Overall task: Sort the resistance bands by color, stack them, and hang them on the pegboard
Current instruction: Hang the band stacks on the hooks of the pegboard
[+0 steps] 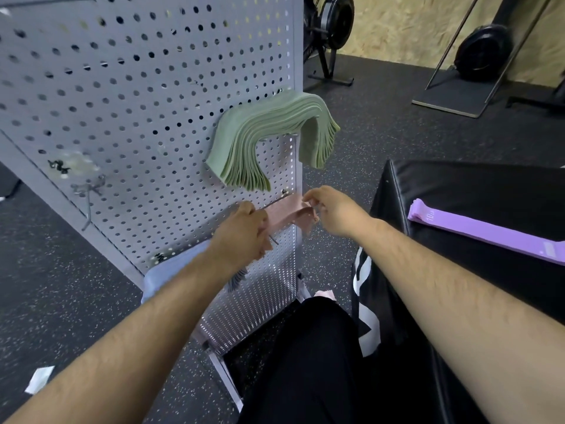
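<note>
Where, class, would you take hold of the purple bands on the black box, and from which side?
Probably pinch the purple bands at their rounded end, coming from the pegboard side: they lie flat, and that end's stacked edges are exposed.

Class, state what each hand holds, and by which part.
The pink bands: left hand, grip on their left end; right hand, pinching grip on their right end.

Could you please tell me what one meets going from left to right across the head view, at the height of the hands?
Metal hook → left hand → pink bands → right hand → purple bands.
</note>
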`<state>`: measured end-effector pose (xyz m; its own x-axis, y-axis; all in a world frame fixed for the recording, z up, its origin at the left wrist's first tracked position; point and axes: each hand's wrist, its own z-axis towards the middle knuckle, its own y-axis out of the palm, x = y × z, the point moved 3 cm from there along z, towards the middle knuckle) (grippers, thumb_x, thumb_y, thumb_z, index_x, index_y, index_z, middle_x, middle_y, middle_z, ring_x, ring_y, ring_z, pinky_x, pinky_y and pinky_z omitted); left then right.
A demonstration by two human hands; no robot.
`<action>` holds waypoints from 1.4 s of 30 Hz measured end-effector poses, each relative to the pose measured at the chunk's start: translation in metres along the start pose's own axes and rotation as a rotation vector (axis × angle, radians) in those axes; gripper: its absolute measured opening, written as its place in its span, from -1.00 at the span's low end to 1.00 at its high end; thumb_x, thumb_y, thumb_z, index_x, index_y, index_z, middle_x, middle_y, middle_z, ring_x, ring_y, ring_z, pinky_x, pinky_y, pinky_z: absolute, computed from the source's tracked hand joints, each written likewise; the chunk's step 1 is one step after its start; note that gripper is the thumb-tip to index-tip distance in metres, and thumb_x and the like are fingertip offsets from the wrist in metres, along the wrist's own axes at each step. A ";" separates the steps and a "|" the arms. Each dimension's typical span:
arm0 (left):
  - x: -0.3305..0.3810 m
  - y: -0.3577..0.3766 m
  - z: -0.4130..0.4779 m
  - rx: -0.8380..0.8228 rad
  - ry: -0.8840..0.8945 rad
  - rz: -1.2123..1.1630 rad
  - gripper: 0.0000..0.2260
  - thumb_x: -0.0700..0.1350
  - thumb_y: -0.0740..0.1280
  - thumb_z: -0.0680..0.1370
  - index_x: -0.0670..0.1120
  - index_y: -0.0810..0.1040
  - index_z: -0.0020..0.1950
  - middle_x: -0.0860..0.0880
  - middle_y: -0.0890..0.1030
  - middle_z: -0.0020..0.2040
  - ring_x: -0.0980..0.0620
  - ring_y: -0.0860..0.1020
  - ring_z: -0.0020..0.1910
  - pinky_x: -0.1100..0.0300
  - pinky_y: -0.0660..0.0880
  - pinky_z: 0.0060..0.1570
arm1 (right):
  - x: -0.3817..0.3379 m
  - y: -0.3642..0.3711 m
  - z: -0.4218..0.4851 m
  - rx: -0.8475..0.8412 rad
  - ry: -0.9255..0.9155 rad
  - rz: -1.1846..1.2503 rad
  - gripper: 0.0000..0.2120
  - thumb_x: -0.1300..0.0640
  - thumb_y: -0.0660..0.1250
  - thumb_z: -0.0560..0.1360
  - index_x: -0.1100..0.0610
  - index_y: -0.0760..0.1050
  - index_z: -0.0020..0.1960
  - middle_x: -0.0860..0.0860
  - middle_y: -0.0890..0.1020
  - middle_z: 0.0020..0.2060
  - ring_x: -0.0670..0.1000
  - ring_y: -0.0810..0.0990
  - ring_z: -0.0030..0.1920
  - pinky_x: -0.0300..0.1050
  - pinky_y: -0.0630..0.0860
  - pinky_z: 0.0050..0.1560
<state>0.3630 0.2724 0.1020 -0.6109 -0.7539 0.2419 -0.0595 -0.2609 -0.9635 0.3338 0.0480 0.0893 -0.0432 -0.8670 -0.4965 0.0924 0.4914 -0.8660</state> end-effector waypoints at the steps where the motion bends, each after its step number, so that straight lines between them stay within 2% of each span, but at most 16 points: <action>1: 0.002 0.000 0.000 -0.002 0.001 -0.006 -0.82 -0.05 0.28 0.65 -0.04 0.53 0.22 0.04 0.39 0.08 0.10 0.51 -0.06 0.25 0.48 0.03 | -0.002 0.002 -0.002 -0.015 0.002 -0.010 -0.62 0.35 0.15 0.62 0.07 0.48 0.35 -0.01 0.51 0.21 0.02 0.57 0.11 -0.17 0.49 0.04; 3: 0.006 -0.001 -0.001 -0.005 0.003 -0.010 -0.83 -0.05 0.27 0.66 -0.04 0.53 0.21 0.04 0.41 0.07 0.10 0.51 -0.08 0.26 0.47 -0.01 | -0.005 0.003 -0.007 -0.040 0.017 -0.027 -0.62 0.33 0.16 0.63 0.08 0.48 0.38 0.00 0.50 0.26 0.05 0.58 0.13 -0.09 0.54 0.11; 5: 0.007 -0.002 -0.001 -0.005 0.002 0.004 -0.82 -0.04 0.26 0.66 -0.05 0.52 0.21 0.03 0.42 0.07 0.07 0.51 -0.04 0.15 0.56 0.03 | -0.008 0.001 -0.013 -0.060 0.015 -0.055 -0.59 0.33 0.15 0.63 0.09 0.45 0.43 0.04 0.49 0.28 0.10 0.58 0.15 0.02 0.56 0.17; 7: 0.007 -0.003 -0.002 -0.002 -0.008 0.048 -0.80 -0.01 0.24 0.66 -0.05 0.52 0.23 0.01 0.43 0.08 0.03 0.49 0.04 0.02 0.59 0.09 | -0.008 0.000 -0.022 -0.047 0.001 -0.074 -0.59 0.32 0.16 0.62 0.07 0.44 0.43 0.06 0.50 0.26 0.14 0.58 0.16 0.10 0.57 0.16; 10: 0.012 -0.001 -0.004 0.042 0.013 0.097 -0.73 0.03 0.18 0.67 -0.07 0.51 0.26 -0.06 0.45 0.15 -0.05 0.43 0.17 0.00 0.53 0.15 | -0.009 -0.007 -0.042 0.035 0.023 -0.086 -0.70 0.18 0.18 0.62 0.03 0.49 0.32 0.03 0.55 0.19 0.12 0.57 0.12 0.11 0.58 0.09; 14: 0.048 0.005 -0.015 0.195 0.181 0.054 -0.81 -0.02 0.21 0.65 -0.06 0.53 0.17 -0.10 0.53 0.07 -0.16 0.52 0.03 -0.04 0.50 -0.04 | -0.005 -0.015 -0.080 0.108 0.046 -0.160 -0.81 0.06 0.19 0.62 0.03 0.54 0.15 0.00 0.62 0.03 0.11 0.58 0.04 0.04 0.55 -0.01; 16: 0.077 0.015 -0.020 0.245 0.265 -0.017 -0.85 -0.05 0.27 0.61 -0.06 0.56 0.12 -0.08 0.56 0.05 -0.15 0.53 -0.01 -0.01 0.52 -0.08 | 0.003 -0.016 -0.101 0.145 0.046 -0.201 -0.83 0.01 0.20 0.61 0.02 0.54 0.07 0.00 0.63 -0.03 0.13 0.58 0.02 0.06 0.53 -0.02; 20: 0.126 0.054 -0.021 0.165 0.384 -0.086 -0.84 -0.06 0.31 0.60 -0.11 0.57 0.11 -0.06 0.53 0.03 -0.12 0.53 0.02 -0.03 0.52 -0.11 | 0.029 -0.019 -0.138 0.140 0.056 -0.287 -0.82 -0.03 0.21 0.61 0.01 0.55 0.04 -0.04 0.65 -0.11 0.12 0.59 -0.03 0.08 0.50 0.00; 25: 0.145 0.109 -0.002 0.022 0.362 -0.171 -0.75 -0.02 0.30 0.59 -0.10 0.56 0.21 -0.07 0.54 0.10 -0.13 0.53 0.09 -0.10 0.52 0.07 | 0.070 -0.020 -0.161 0.083 0.060 -0.362 -0.76 -0.06 0.19 0.61 -0.01 0.57 0.14 -0.06 0.69 -0.09 0.10 0.61 -0.01 0.02 0.45 0.02; 32: 0.127 0.185 0.042 -0.066 0.200 -0.232 -0.70 0.06 0.24 0.65 -0.02 0.55 0.32 0.00 0.54 0.24 -0.03 0.52 0.22 0.05 0.47 0.18 | 0.126 -0.010 -0.132 -0.047 -0.024 -0.428 -0.64 -0.16 0.17 0.52 -0.07 0.60 0.19 -0.12 0.68 -0.09 0.02 0.59 0.03 0.01 0.44 0.19; 34: 0.118 0.219 0.055 -0.127 0.151 -0.217 -0.69 0.05 0.25 0.65 -0.02 0.54 0.34 -0.01 0.53 0.26 -0.03 0.52 0.23 0.07 0.45 0.20 | 0.138 -0.008 -0.118 -0.055 -0.046 -0.401 -0.59 -0.19 0.16 0.50 -0.07 0.61 0.20 -0.13 0.68 -0.02 0.01 0.58 0.10 -0.01 0.37 0.33; 37: 0.105 0.282 0.073 -0.235 0.096 -0.211 -0.68 0.04 0.28 0.64 -0.04 0.54 0.34 -0.06 0.53 0.26 -0.09 0.53 0.22 0.04 0.48 0.19 | 0.147 -0.004 -0.101 -0.068 -0.064 -0.384 -0.59 -0.21 0.19 0.52 -0.10 0.61 0.24 -0.13 0.68 0.06 -0.03 0.55 0.20 -0.05 0.14 0.54; 39: 0.096 0.328 0.083 -0.318 0.057 -0.190 -0.68 0.04 0.28 0.62 -0.03 0.53 0.34 -0.08 0.51 0.25 -0.12 0.53 0.23 0.01 0.49 0.17 | 0.151 0.000 -0.095 -0.086 -0.065 -0.407 -0.62 -0.21 0.21 0.54 -0.15 0.59 0.26 -0.13 0.67 0.06 -0.06 0.52 0.23 -0.08 0.04 0.58; 42: 0.077 0.397 0.091 -0.473 -0.011 -0.128 -0.67 0.04 0.27 0.63 0.00 0.50 0.37 -0.09 0.47 0.27 -0.13 0.50 0.26 0.00 0.45 0.17 | 0.153 0.002 -0.094 -0.094 -0.053 -0.408 -0.60 -0.21 0.17 0.50 -0.18 0.60 0.24 -0.12 0.67 -0.01 -0.04 0.52 0.22 -0.06 0.03 0.59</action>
<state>0.3641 0.0558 -0.2518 -0.5671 -0.7406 0.3604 -0.4874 -0.0510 -0.8717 0.2342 -0.0756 0.0064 -0.0058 -0.9939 -0.1099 -0.0131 0.1099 -0.9939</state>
